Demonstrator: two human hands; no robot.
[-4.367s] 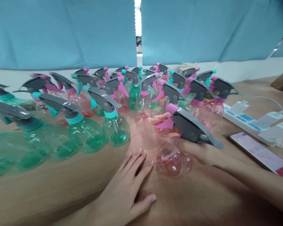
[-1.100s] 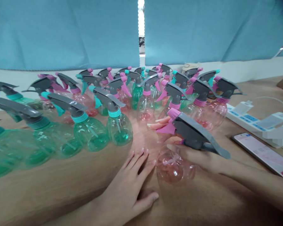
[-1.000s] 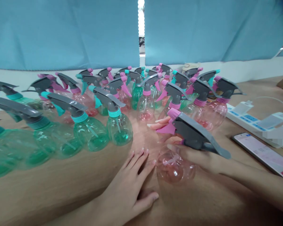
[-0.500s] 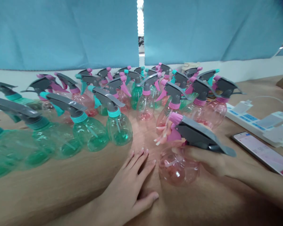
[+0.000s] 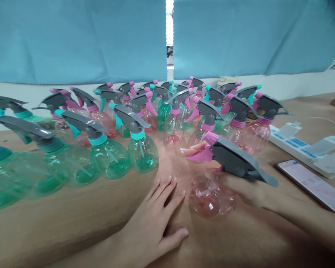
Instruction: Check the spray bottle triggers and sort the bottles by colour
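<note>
My left hand (image 5: 153, 216) lies flat on the wooden table, its fingers stretched out and nothing in them. To its right, a see-through pink spray bottle (image 5: 209, 197) with a grey head and a pink trigger (image 5: 200, 154) stands on the table. My right hand (image 5: 240, 188) is wrapped round that bottle's neck from the right. Its fingertips show on the far side of the trigger, while the grey head hides much of the hand. Closest beyond my left hand is a green spray bottle (image 5: 143, 154) with a turquoise collar.
Several pink and green spray bottles stand in rows across the back and left, including a clear pink one (image 5: 174, 128). On the right lie a phone (image 5: 309, 186) and a white power strip (image 5: 293, 141) with plugged-in adapters. Blue curtains (image 5: 72, 41) hang behind.
The trigger of the held bottle has swung outward to the left, and the right fingertips have shifted up slightly with it. My left hand stays flat. The view has moved a little.
</note>
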